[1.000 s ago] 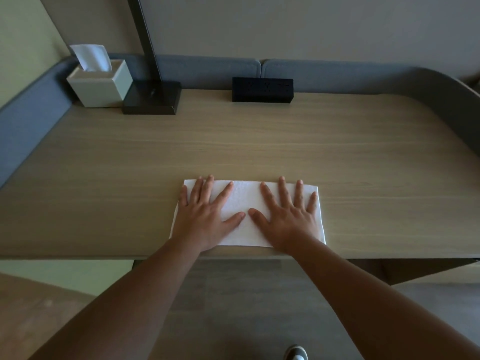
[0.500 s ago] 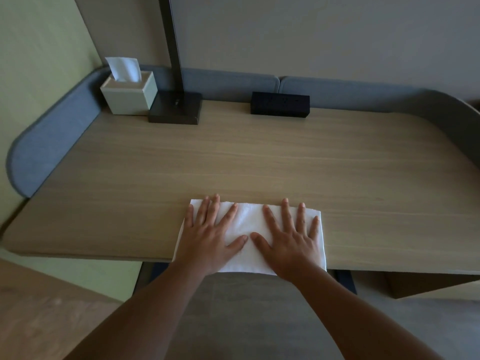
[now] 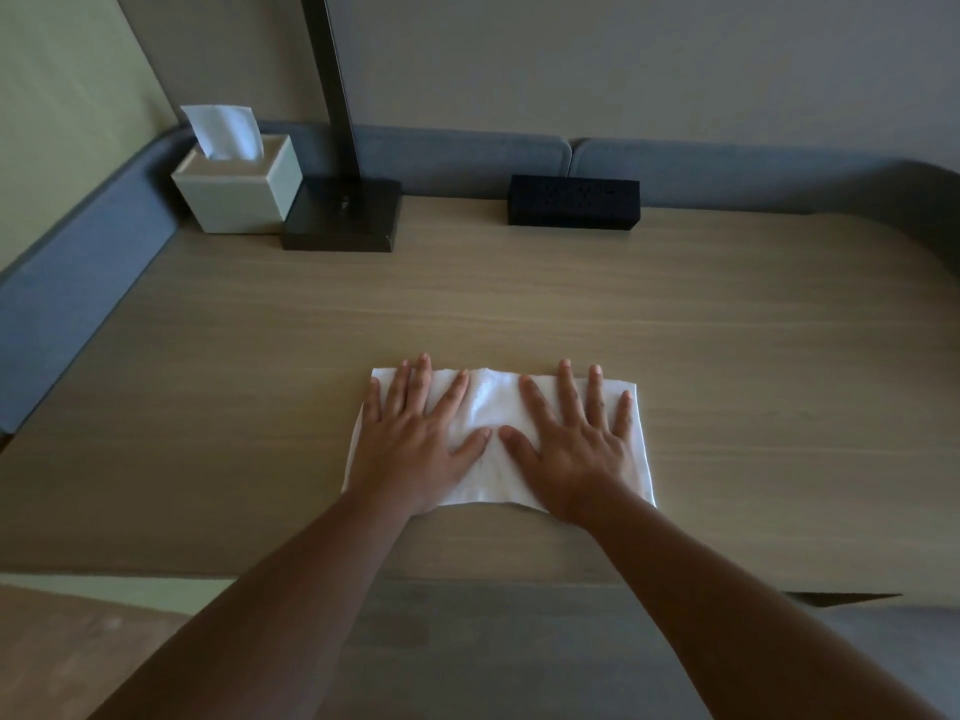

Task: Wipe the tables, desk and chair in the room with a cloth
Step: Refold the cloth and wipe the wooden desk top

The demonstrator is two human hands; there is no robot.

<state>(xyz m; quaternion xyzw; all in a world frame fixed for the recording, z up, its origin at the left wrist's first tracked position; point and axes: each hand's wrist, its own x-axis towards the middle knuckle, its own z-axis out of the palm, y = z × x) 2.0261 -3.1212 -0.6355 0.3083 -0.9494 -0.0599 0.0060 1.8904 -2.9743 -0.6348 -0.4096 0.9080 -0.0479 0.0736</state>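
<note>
Cloth [image 3: 487, 402]: likely soft, light, prone to bunching. Left grip [image 3: 415, 441], right grip [image 3: 576, 444] flat, fingers spread, pressing onto worktop [image 3: 519, 304]. Best pinned near ends.

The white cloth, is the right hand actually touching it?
Touching. The head view shows the right hand lying flat on the white cloth, fingers spread, pressing it onto the desk.

The cloth [image 3: 491, 407] lies flat on the desk [image 3: 727, 330] near its front edge. The left hand [image 3: 410, 439] and right hand [image 3: 576, 449] lie side by side on it. A tissue box [image 3: 234, 194] sits in the back left corner, with a lamp base [image 3: 343, 215] just to its right. A socket block [image 3: 574, 201] sits further right, against the rear panel [image 3: 457, 153].
</note>
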